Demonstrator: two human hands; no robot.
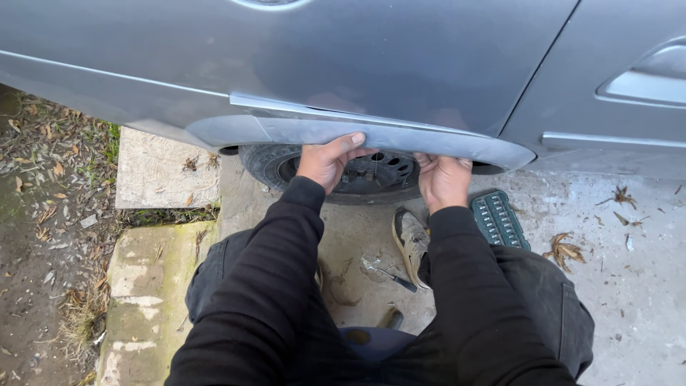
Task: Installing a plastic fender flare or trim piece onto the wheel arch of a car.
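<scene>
Trim axis: I see the wheel-arch trim [400, 139] running left-right along the car body [400, 57], above the tyre [357, 175].
Left hand [327, 161]: clamped on trim's lower edge, mid-span.
Right hand [443, 180]: gripping from beneath, nearer the trim's right end.

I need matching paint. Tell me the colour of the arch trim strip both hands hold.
Grey-silver, matching the car body; arch trim strip, head view.

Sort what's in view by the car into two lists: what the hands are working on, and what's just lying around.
In hand:
- wheel arch trim, grey, gripped along its lower edge by left hand and right hand
- car body it sits against
- wheel behind it

Lying about:
- green socket tray on the concrete
- screwdriver by the shoe
- dry leaves
- concrete slab
</scene>
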